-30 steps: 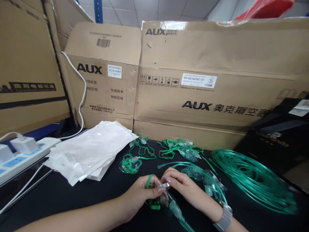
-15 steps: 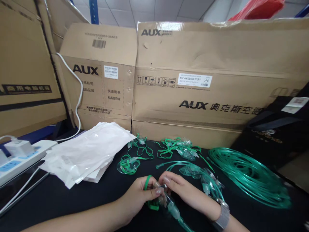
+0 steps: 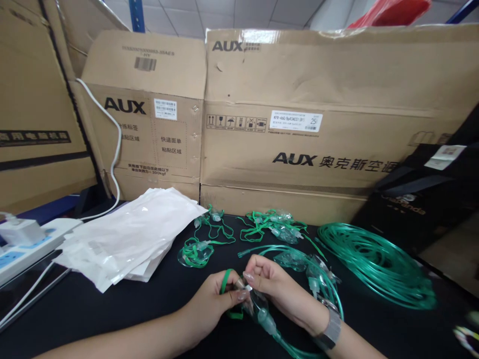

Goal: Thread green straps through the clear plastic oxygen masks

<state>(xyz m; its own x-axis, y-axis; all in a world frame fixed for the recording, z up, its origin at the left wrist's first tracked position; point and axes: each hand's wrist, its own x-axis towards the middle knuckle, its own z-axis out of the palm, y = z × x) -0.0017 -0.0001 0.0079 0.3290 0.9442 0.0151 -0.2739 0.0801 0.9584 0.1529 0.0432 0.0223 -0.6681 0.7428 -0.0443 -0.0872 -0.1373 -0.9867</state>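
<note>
Low in the middle of the head view, my left hand (image 3: 219,304) pinches a clear green mask (image 3: 258,305), with a green elastic strap (image 3: 225,280) looped over a finger. My right hand (image 3: 267,279) has its fingers curled at the mask's upper edge, thumb and fingertip together beside a small shiny piece. A translucent connector and green tubing (image 3: 286,344) run from the mask toward the bottom edge. Behind my right hand lie more masks (image 3: 294,259) with tubing. Other strapped masks rest farther back, one at the left (image 3: 195,254) and a cluster (image 3: 282,232) in the centre.
A large coil of green tubing (image 3: 377,264) lies at the right, before a black bag (image 3: 407,199). White plastic packets (image 3: 130,234) are stacked at the left beside a power strip (image 3: 41,244). Cardboard boxes (image 3: 299,189) stand along the back of the black table.
My right hand has turned slightly and its fingers are more curled above the mask. My left hand keeps its hold. The whole view has shifted a little.
</note>
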